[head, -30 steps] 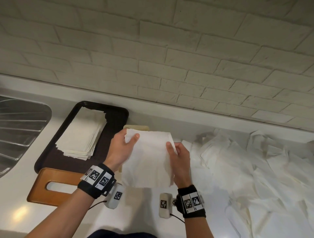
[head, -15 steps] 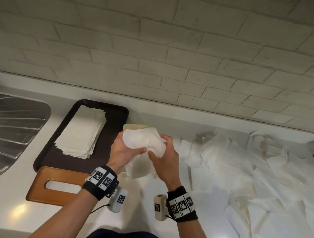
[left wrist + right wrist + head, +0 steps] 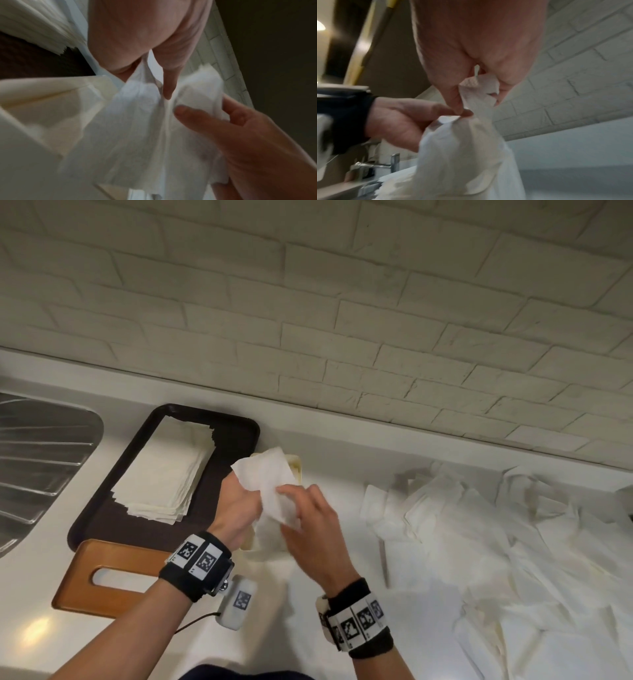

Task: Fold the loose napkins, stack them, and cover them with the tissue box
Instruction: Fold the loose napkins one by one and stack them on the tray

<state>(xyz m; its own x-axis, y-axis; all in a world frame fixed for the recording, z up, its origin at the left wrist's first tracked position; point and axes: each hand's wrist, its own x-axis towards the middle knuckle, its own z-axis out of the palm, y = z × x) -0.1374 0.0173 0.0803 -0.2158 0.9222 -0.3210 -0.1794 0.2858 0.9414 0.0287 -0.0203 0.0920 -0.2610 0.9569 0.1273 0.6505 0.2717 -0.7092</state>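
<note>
A white napkin [image 3: 270,481] is held folded in the air above the counter, between both hands. My left hand [image 3: 239,501] pinches its left edge, and my right hand [image 3: 305,508] pinches its right side. The wrist views show the napkin [image 3: 145,128] [image 3: 471,142] bunched between thumbs and fingers. A stack of folded napkins [image 3: 168,470] lies on the dark tray [image 3: 102,522] to the left. The wooden tissue box cover [image 3: 102,577] with its oval slot lies in front of the tray. A heap of loose napkins [image 3: 496,542] spreads over the counter to the right.
A steel sink drainboard [image 3: 37,457] sits at far left. The white brick wall [image 3: 342,302] rises behind the counter. A cream-coloured object [image 3: 296,469] lies partly hidden behind the held napkin. A tap [image 3: 393,162] shows in the right wrist view.
The napkin, spread flat between both hands a second ago, has been folded over. My hands have come together and the right hand has crossed toward the left.
</note>
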